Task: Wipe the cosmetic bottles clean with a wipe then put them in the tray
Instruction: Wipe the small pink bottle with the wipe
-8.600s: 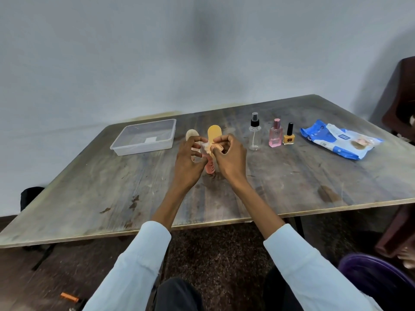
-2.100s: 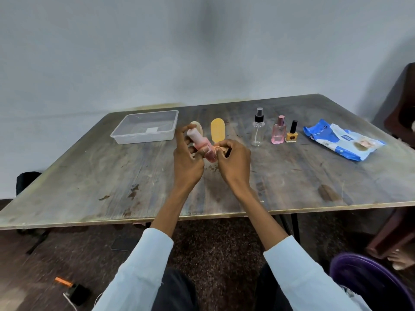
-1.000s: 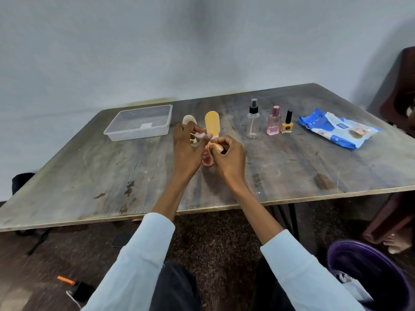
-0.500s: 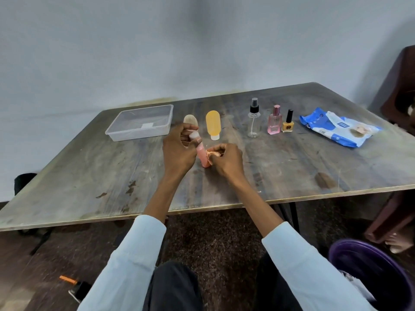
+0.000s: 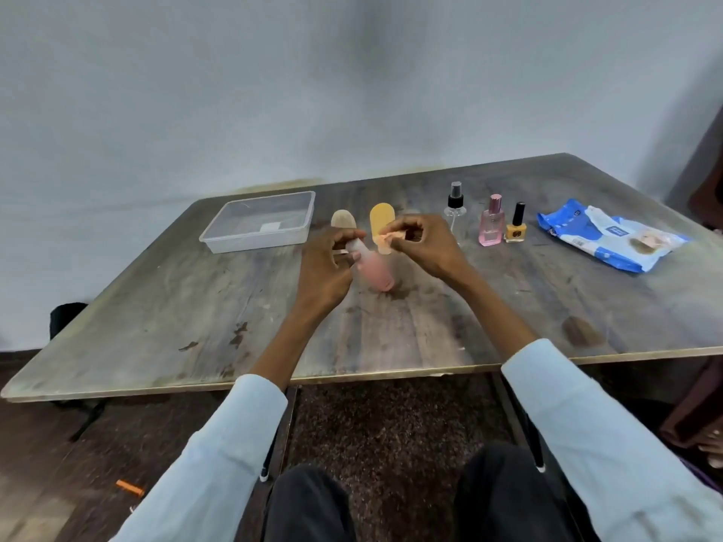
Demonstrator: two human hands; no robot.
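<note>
My left hand (image 5: 326,264) grips the pale cap end of a pink bottle (image 5: 373,267), which tilts with its base down near the table. My right hand (image 5: 424,244) pinches a small crumpled pinkish wipe (image 5: 389,237) just above and to the right of the bottle, apart from it. Behind my hands stand a beige tube (image 5: 343,221) and a yellow tube (image 5: 381,221). A clear spray bottle (image 5: 455,207), a pink perfume bottle (image 5: 491,223) and a yellow nail polish (image 5: 516,226) stand in a row to the right. The clear plastic tray (image 5: 258,223) sits at the back left.
A blue and white wipes pack (image 5: 610,238) lies at the far right of the worn wooden table (image 5: 195,307). A dark chair (image 5: 708,181) stands at the right edge. A small orange object (image 5: 130,487) lies on the floor at the left.
My right hand has lifted the wipe off the pink bottle's lower part and moved it up and to the right. The left hand still holds the bottle, now tilted more.
</note>
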